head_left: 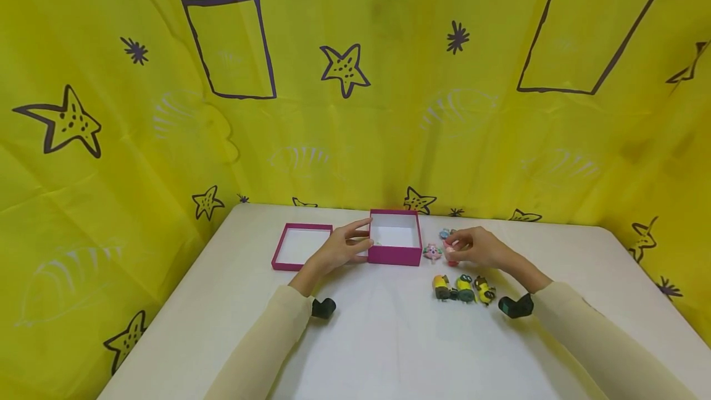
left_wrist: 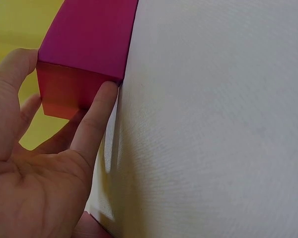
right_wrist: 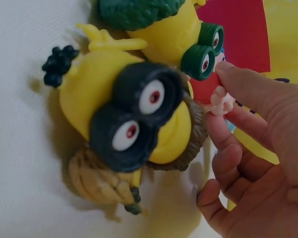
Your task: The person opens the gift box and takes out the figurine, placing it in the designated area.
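Note:
My left hand (head_left: 340, 248) rests against the left side of a magenta box (head_left: 394, 257) with a white inside. In the left wrist view its fairly straight fingers (left_wrist: 92, 121) touch the end wall of the box. On the right, my right hand (head_left: 479, 247) pinches a small red-and-pink toy figure (head_left: 451, 253) between thumb and fingers. The right wrist view shows that figure (right_wrist: 204, 91) partly hidden behind the yellow toys. A pink toy figure (head_left: 432, 252) lies between the box and my right hand, and a blue one (head_left: 445, 233) lies just behind.
Several yellow toy figures stand or lie nearer me: one at the left (head_left: 441, 287), a green-and-yellow one (head_left: 465, 289) and a goggled one (head_left: 484, 291). The box's shallow lid (head_left: 286, 266) lies left of my left hand. A yellow patterned curtain (head_left: 366, 128) hangs behind the white table (head_left: 366, 338).

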`<state>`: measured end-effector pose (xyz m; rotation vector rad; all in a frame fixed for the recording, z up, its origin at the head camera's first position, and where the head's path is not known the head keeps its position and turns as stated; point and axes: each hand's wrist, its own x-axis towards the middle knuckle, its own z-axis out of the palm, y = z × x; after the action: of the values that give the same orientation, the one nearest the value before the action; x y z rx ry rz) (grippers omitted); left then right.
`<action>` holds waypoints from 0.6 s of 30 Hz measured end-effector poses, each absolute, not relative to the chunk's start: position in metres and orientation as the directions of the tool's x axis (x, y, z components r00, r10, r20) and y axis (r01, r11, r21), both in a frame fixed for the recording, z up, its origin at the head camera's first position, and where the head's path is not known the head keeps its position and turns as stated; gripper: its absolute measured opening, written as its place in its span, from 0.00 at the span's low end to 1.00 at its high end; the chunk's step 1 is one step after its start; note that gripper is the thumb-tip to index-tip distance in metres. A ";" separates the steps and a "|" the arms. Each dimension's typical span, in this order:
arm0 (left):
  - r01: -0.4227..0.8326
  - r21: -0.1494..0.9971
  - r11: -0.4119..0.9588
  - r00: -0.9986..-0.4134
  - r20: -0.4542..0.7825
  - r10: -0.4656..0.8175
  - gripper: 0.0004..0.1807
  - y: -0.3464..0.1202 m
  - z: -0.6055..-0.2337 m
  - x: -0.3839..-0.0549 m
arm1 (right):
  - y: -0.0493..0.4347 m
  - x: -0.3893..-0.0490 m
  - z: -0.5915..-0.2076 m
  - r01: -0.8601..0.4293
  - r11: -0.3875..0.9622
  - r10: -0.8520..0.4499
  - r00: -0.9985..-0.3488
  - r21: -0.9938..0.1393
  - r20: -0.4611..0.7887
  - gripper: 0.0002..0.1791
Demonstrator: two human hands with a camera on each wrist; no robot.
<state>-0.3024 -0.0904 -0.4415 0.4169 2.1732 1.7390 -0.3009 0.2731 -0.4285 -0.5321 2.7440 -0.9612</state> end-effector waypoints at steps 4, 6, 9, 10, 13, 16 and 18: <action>0.027 0.975 0.220 -0.905 -0.070 0.420 0.35 -0.090 -0.442 -0.303 | 0.275 -0.301 -0.429 -0.261 0.720 -0.398 -0.915 -0.643 -0.074 0.19; 0.028 0.975 0.222 -0.905 -0.069 0.420 0.35 -0.090 -0.442 -0.303 | 0.275 -0.301 -0.430 -0.255 0.716 -0.398 -0.914 -0.650 -0.080 0.19; 0.031 0.973 0.227 -0.905 -0.069 0.419 0.35 -0.091 -0.443 -0.302 | 0.276 -0.301 -0.430 -0.251 0.715 -0.397 -0.914 -0.652 -0.084 0.20; 0.030 0.973 0.229 -0.906 -0.070 0.418 0.35 -0.091 -0.443 -0.302 | 0.275 -0.301 -0.430 -0.249 0.716 -0.397 -0.914 -0.652 -0.086 0.20; 0.032 0.973 0.231 -0.906 -0.069 0.418 0.35 -0.090 -0.443 -0.303 | 0.275 -0.301 -0.430 -0.246 0.718 -0.395 -0.915 -0.652 -0.089 0.20; 0.033 0.973 0.230 -0.906 -0.069 0.418 0.35 -0.090 -0.443 -0.303 | 0.275 -0.301 -0.431 -0.242 0.720 -0.390 -0.916 -0.650 -0.091 0.20; 0.032 0.973 0.230 -0.906 -0.070 0.419 0.35 -0.090 -0.443 -0.303 | 0.275 -0.301 -0.431 -0.242 0.723 -0.388 -0.917 -0.647 -0.090 0.20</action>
<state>-0.3027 -0.0902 -0.4427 0.4187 2.1930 1.7217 -0.3006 0.2752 -0.4308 -0.5027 2.7080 -0.9722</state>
